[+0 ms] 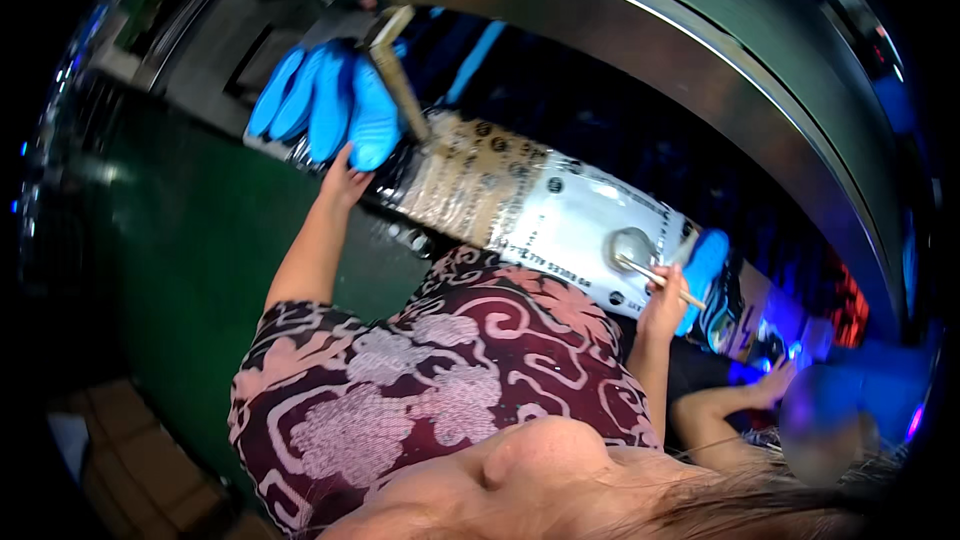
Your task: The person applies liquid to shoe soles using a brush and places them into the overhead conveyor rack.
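We see a long flat board (520, 210) wrapped in shiny printed film, lying slantwise from the upper left down to the right across a dark bench under a curved metal hood (700, 70). It looks stiff and fairly heavy, and its glossy wrap likely makes it slippery, so we judge the edges and ends the safest places to hold it.

Our left hand (343, 180) rests against the board's upper-left end, fingers bent onto the film beside a row of bright blue rounded pieces (320, 100); whether it truly grips the edge we cannot tell. A wooden-handled tool (400, 80) lies slanted over that same end.

Our right hand (665, 308) is closed around a thin stick (655, 278), whose round metal head (630, 245) presses on the white part of the wrap near the lower-right end. Just beside it sits another blue piece (703, 265).

Further right, another person's arm (735, 402) reaches in. A green floor (190, 270) spreads to the left.
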Demonstrator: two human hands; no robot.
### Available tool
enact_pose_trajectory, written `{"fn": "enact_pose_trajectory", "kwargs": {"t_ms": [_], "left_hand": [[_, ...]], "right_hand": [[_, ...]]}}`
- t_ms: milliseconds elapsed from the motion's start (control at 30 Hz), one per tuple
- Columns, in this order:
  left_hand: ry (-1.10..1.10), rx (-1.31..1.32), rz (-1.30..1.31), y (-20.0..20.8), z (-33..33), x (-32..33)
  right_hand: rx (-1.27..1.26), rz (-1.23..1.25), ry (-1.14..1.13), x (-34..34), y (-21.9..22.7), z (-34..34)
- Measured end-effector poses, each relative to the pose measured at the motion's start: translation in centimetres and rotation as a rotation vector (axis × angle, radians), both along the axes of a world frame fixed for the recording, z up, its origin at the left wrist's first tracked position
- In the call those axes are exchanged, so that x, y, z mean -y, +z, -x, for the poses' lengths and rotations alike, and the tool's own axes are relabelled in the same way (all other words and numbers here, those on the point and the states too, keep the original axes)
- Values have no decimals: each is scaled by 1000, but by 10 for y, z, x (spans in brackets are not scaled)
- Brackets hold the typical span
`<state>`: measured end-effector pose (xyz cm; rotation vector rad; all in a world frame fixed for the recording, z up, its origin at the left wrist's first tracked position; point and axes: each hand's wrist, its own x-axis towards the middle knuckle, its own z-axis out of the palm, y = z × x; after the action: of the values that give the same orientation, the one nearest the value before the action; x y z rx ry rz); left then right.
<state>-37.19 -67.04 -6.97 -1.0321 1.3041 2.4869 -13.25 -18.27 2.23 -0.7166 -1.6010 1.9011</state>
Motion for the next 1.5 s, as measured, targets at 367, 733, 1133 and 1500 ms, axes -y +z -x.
{"fn": "enact_pose_trajectory", "kwargs": {"t_ms": [367,733,1133,1500], "left_hand": [[-3,65,180,17,12,-8],[-406,-93,213,19,-144,90],[-596,-2,13,28,-142,-94],[-858,114,43,64,-121,-146]], "right_hand": [[5,21,109,28,12,23],[106,52,74,3,-7,14],[54,62,163,6,3,14],[71,152,0,-9,-5,-15]]}}
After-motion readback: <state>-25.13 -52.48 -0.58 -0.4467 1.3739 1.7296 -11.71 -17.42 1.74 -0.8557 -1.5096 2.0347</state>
